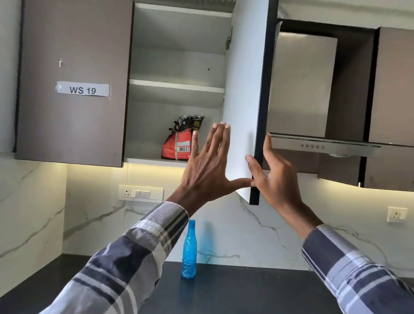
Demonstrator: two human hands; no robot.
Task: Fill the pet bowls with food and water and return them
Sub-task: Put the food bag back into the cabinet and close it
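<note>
Left of the open cupboard door point(245, 82), the food bag point(182, 139) stands on the bottom shelf. The left hand point(202, 169) is raised just left of the door, fingers spread straight, holding nothing. Below the door, a blue bottle point(189, 251) stands on the dark counter point(232, 294). The right hand point(276, 177) brackets the door's edge, thumb and fingers fairly straight

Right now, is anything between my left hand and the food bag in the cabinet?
Nothing visible. The door is swung open, and the food bag stands alone on the bottom shelf just beyond the left hand.
</note>
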